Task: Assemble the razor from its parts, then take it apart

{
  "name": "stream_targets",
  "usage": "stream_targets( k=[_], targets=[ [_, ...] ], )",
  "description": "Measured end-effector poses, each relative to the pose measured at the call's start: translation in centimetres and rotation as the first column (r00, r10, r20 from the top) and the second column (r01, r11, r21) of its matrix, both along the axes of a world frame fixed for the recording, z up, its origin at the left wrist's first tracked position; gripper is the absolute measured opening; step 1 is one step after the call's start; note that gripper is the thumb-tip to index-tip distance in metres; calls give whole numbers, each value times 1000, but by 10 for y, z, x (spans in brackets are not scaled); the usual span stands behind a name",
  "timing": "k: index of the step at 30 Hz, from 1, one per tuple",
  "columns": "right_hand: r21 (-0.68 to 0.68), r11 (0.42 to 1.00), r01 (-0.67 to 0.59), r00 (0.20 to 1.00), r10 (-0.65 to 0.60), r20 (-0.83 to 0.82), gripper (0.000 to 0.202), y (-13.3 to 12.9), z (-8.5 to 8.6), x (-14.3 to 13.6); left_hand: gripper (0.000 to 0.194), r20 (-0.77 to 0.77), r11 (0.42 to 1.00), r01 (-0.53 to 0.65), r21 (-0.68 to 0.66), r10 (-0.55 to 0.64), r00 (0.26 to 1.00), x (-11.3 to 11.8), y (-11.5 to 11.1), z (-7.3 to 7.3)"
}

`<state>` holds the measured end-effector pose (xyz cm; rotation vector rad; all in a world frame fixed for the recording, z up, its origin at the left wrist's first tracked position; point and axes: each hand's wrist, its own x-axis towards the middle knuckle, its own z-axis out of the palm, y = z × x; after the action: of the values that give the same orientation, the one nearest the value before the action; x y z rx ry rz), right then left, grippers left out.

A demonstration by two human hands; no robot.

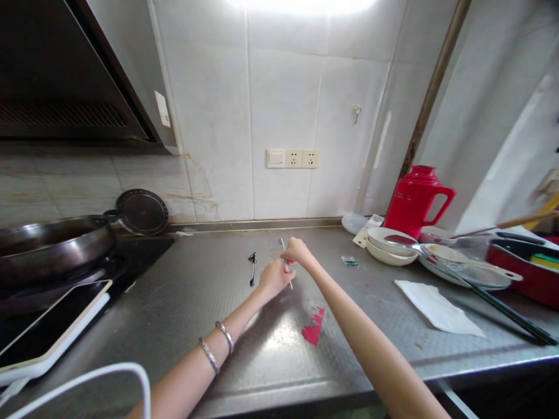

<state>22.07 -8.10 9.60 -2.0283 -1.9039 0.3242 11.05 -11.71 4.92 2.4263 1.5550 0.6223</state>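
Observation:
Both hands meet over the middle of the metal counter, gripping one thin whitish stick [290,283] with a small head at its far end. My left hand [276,277], below two silver bangles on the wrist, is closed round its lower part. Just above it, my right hand [297,251] pinches the upper part. A black and silver razor-like tool [253,269] lies on the counter left of my hands. Nearer the front edge is a torn red piece [313,329]. Small clear packets [350,261] lie to the right.
On the right stand a red thermos [413,201], stacked bowls [392,258], plates with utensils, a red pot [519,270] and a white napkin [437,306]. A pan [56,251] sits on the left stove, with a phone [52,331] and white cable in front.

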Motion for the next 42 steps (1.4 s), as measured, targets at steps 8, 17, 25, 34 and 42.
stream_targets(
  k=[8,17,25,34,42],
  targets=[
    [11,1000,-28,1000,28,-12,15,1,2,-7,22,-79,1000,-28,-7,27,996,-5,7,0],
    [30,997,-73,995,75,-73,30,-3,-13,16,28,-149,982,-150,-114,132,980,-26,20,6],
    [-47,999,11,999,-13,-41,28,-20,-30,77,32,-233,969,-172,-179,128,964,-41,28,2],
    [-87,993,78,988,-89,-123,14,-33,-29,140,31,-296,977,-143,-160,90,951,-40,22,-1],
    [135,990,-29,997,19,73,37,-27,-36,210,30,-275,981,-144,-129,105,956,-39,16,1]
  ],
)
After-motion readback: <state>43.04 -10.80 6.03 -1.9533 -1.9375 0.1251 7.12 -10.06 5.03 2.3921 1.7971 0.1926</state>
